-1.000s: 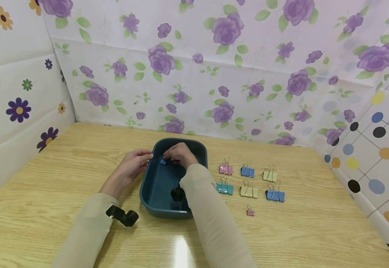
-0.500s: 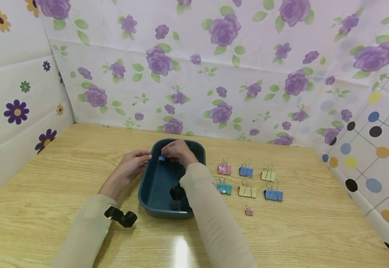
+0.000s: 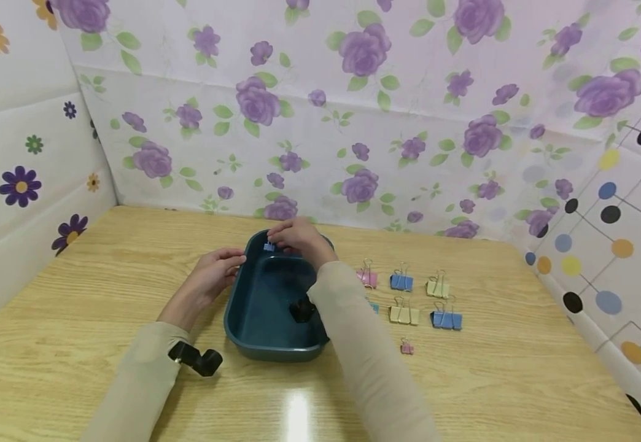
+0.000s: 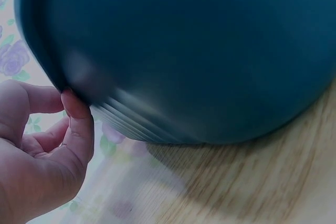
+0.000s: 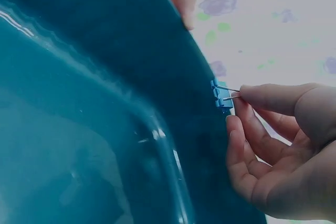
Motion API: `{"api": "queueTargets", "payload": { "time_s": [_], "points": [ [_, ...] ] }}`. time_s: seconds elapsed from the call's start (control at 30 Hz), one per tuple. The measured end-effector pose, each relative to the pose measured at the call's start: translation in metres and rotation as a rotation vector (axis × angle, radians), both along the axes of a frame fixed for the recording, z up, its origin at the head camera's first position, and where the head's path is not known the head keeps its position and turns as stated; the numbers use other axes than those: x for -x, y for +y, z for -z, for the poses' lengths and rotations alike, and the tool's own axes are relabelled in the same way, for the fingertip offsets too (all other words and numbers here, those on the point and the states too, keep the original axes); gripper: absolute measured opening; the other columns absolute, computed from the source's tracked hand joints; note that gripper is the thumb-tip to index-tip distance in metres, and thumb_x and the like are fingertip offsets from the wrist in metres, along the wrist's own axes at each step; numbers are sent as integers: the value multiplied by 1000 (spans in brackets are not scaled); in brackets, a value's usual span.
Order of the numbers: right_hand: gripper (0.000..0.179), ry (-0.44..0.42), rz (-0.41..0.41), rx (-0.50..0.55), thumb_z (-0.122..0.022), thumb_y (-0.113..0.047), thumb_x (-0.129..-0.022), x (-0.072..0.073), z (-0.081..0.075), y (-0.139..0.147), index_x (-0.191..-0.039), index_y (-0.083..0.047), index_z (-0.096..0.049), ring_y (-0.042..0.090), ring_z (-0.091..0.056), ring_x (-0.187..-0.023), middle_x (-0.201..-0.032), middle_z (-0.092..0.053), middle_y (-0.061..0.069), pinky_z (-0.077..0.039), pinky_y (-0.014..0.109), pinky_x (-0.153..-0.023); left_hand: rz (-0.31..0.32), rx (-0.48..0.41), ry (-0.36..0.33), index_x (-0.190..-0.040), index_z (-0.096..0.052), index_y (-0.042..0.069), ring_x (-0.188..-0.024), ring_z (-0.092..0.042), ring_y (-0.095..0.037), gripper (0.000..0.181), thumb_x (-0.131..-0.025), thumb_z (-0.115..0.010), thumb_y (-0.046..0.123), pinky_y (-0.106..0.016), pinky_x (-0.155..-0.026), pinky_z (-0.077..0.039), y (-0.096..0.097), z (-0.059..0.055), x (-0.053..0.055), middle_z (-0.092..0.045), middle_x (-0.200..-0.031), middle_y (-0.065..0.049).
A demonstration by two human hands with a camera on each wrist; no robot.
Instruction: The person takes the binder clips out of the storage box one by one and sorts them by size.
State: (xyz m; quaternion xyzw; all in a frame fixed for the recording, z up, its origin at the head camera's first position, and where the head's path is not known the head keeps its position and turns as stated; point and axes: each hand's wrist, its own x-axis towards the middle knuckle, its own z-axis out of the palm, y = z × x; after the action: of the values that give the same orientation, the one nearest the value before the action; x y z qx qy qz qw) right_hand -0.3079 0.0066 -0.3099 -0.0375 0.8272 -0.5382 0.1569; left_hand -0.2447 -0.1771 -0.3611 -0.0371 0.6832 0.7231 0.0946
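My right hand (image 3: 304, 239) pinches the wire handles of a small blue binder clip (image 5: 220, 96) between thumb and fingertip. In the head view, that clip is at the far left corner of a dark teal plastic basin (image 3: 274, 354). The right wrist view has it right by the basin's rim, with its wire handles pointing toward the hand. My left hand (image 3: 213, 276) holds the basin's left rim; its thumb and finger pinch the edge in the left wrist view. Some of the right hand's fingers extend inside the basin, beside the clip.
To the right stand several binder clips in rows, including a yellow clip (image 3: 404, 315), a blue clip (image 3: 446, 320) and a tiny pink clip (image 3: 407, 348). My right sleeve (image 3: 370, 350) partly hides a teal clip (image 3: 373, 307). Behind the table (image 3: 519, 368) hangs flowered cloth (image 3: 320, 153).
My right hand has moved toward the far rim with the small blue clip, lifting it up from lower inside the basin. The left hand keeps its place at the left rim.
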Motion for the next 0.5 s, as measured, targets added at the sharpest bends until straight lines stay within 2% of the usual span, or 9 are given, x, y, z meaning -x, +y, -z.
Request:
{"api": "queueTargets", "payload": {
  "time_s": [0.07,0.3,0.5],
  "points": [
    [13,18,-12,-18,-69,-11,-90,0,-4,4,-100,-4,-73,14,-58,-76,-89,-64,4,-51,26,-68,-7,1,-3,-130,-44,-8,-76,-53,-8,36,-100,-52,11,-19,-69,-47,-1,0,0,-52,-103,-5],
    [18,103,-115,-67,-68,-10,-91,-4,-19,34,-105,0,-71,16,-62,-84,-98,-66,7,-51,39,-85,-15,2,-1,-128,-46,-7,-75,-53,-8,34,-100,-52,11,-19,-68,-47,-1,2,0,-52,-101,-4],
    [20,131,-132,-91,-68,-13,-91,-15,-24,67,-107,-1,-71,24,-62,-95,-103,-67,8,-50,43,-87,-11,17,11,-129,-45,-8,-75,-53,-8,35,-100,-51,11,-19,-68,-47,1,2,1,-52,-101,-4]
  ]
}}
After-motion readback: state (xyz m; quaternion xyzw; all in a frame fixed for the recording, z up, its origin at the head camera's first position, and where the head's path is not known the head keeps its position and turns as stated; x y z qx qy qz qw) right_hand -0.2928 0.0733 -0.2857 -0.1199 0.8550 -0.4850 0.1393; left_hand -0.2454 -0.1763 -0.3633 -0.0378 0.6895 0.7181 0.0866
